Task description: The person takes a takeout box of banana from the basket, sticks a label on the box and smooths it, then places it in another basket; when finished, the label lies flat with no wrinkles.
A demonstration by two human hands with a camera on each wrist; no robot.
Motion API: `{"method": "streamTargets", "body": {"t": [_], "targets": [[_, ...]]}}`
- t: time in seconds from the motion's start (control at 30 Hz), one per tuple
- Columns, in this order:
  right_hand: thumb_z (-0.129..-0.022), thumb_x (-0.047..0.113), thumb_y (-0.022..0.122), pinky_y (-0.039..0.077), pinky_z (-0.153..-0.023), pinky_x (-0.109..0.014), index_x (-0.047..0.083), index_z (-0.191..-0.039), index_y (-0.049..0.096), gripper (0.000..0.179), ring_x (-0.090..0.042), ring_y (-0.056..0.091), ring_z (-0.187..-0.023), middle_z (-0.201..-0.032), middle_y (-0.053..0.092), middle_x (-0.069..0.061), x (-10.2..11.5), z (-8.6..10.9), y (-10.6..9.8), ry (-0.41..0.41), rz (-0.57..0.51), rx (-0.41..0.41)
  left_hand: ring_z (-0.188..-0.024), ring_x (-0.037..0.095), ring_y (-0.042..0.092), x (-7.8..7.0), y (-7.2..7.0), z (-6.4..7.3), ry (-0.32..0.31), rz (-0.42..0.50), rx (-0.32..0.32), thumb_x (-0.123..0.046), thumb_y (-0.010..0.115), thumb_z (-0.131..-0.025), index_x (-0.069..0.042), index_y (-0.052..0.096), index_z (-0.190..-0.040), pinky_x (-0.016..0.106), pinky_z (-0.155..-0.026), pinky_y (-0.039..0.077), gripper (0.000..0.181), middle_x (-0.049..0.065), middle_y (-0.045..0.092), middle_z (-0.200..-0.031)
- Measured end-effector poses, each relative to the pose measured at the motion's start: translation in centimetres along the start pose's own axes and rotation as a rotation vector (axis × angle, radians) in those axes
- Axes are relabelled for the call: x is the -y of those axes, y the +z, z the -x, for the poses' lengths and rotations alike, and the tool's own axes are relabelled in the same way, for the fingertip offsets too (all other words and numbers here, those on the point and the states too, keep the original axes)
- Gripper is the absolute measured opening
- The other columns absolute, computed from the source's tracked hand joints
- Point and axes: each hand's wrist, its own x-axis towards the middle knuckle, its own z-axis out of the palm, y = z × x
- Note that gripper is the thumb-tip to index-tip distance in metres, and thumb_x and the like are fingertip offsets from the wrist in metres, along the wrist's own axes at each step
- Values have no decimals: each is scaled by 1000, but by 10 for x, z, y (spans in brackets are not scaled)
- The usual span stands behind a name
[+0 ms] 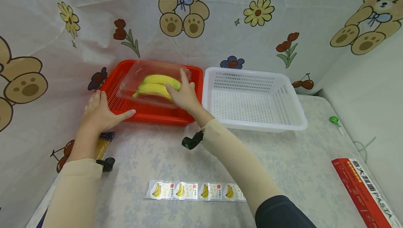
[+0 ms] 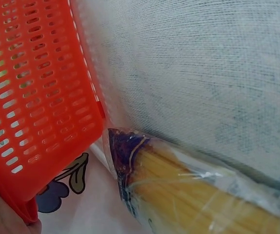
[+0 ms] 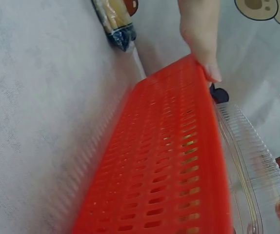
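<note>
A clear plastic box (image 1: 129, 85) with yellow bananas (image 1: 161, 79) in it lies within the red basket (image 1: 163, 117). My right hand (image 1: 186, 96) grips the box at its right end, thumb over the bananas and index finger up at the back corner. My left hand (image 1: 100, 113) rests on the basket's front left corner, fingers spread along the left side and thumb over the front rim. Over the basket's edge, the right wrist view shows the ribbed clear rim of the box (image 3: 245, 161). Bananas glimpse yellow through the basket's slots in both wrist views.
A white basket (image 1: 252, 124) stands right beside the red one. Near my left wrist lies a bag of pasta (image 2: 193, 190). A strip of banana stickers (image 1: 195, 190) is at the front. To the right are a red pasta pack (image 1: 362, 189) and a small green-topped item (image 1: 335, 121).
</note>
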Motion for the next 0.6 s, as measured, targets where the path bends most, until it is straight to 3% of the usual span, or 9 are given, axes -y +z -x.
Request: {"method": "streamTargets", "body": {"t": [0.2, 0.43, 0.6], "targets": [[-96, 49, 58, 50, -101, -48, 37, -160, 4, 84, -25, 40, -130, -157, 29, -12, 8, 8, -13, -41, -4, -18, -148, 54, -8, 1, 0, -1, 0, 5, 6, -85, 56, -73, 5, -15, -153, 76, -110, 9, 140, 33, -15, -160], [-95, 50, 59, 42, -109, -54, 35, -160, 7, 85, -27, 37, -138, -159, 29, -11, 15, 17, -34, -62, -13, -16, -147, 55, -8, -1, -1, -1, -5, 8, 15, -84, 57, -74, 6, -15, -153, 77, -109, 10, 140, 33, -15, -159], [-95, 47, 61, 36, -115, -51, 28, -160, 11, 84, -25, 34, -145, -162, 28, -8, 15, 24, -48, -123, -37, -23, -147, 55, -8, -1, -2, 0, -9, 9, 20, -84, 57, -74, 6, -16, -153, 77, -109, 11, 140, 33, -16, -159]]}}
